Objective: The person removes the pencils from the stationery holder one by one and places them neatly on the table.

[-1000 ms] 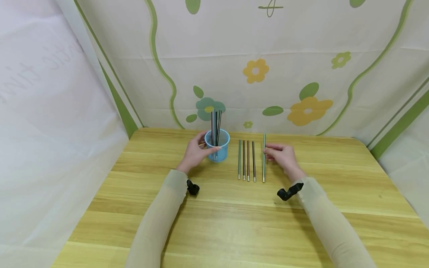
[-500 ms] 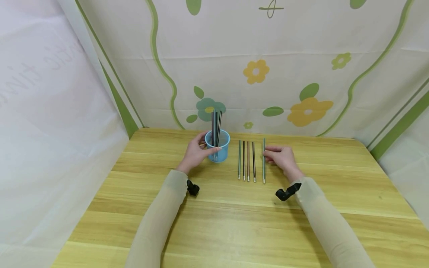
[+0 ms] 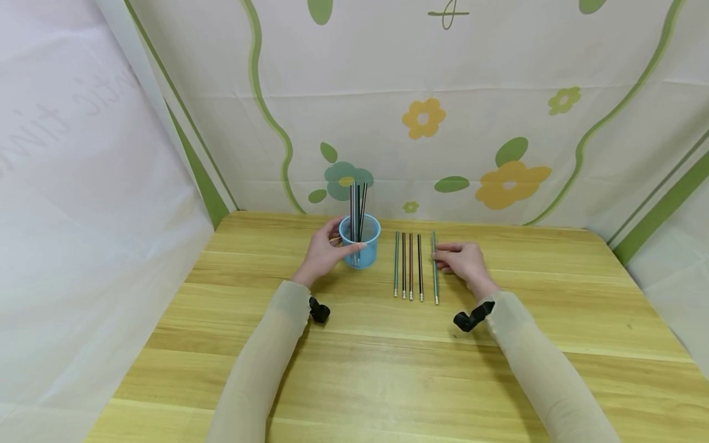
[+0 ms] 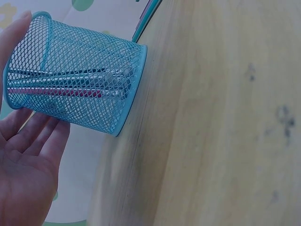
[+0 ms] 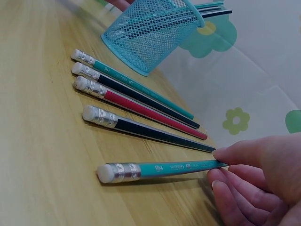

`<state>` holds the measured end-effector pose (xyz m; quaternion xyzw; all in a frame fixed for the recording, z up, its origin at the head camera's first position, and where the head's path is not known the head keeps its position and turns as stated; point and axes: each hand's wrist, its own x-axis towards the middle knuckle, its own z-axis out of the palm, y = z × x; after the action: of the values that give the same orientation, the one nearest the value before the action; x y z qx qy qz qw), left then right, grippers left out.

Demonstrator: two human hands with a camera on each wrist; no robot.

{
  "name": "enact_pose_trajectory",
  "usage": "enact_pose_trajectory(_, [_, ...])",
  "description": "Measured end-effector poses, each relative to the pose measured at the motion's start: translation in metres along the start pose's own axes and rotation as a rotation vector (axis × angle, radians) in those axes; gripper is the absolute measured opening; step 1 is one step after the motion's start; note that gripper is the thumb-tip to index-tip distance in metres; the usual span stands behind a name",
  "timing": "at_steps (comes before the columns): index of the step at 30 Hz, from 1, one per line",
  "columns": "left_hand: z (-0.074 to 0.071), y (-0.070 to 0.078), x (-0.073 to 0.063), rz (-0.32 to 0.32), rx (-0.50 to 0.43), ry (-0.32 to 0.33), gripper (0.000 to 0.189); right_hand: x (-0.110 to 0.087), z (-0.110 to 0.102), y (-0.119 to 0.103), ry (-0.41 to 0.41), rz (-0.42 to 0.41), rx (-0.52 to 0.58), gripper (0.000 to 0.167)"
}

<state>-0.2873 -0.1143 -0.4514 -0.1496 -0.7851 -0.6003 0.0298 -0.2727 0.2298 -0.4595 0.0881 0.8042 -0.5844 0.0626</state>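
Note:
A blue mesh pencil cup (image 3: 368, 255) stands upright near the table's back edge, with several pencils (image 4: 70, 80) leaning in it. My left hand (image 3: 324, 252) holds it from the left, thumb across the front and fingers around the far side. To its right, my right hand (image 3: 464, 261) pinches a green pencil (image 5: 174, 168) between thumb and fingers, its eraser end low at the tabletop. Left of that lie a black pencil (image 5: 155, 133), a red pencil (image 5: 141, 109), another black pencil (image 5: 148, 101) and another green pencil (image 5: 141, 85), side by side, erasers toward me.
The wooden table (image 3: 365, 369) meets a white cloth backdrop (image 3: 354, 111) with printed flowers just behind the cup. A second cloth wall (image 3: 94, 215) rises on the left. Black wrist cameras stick out at both sleeves.
The green pencil in my right hand has come down toward the tabletop and slightly left, closer to the row. My left hand and the cup stay in place.

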Motion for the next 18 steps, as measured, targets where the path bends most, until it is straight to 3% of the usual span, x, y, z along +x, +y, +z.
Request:
enact_pose_trajectory(11, [0.0,0.005,-0.001,-0.01,-0.029,-0.018,0.077,0.003,0.003,-0.001,0.008,0.004,-0.029,0.038])
enact_pose_trajectory(18, [-0.002,0.034,-0.012,-0.006,-0.042,-0.034,0.074,0.003,0.006,-0.003,0.024,0.014,-0.03,0.036])
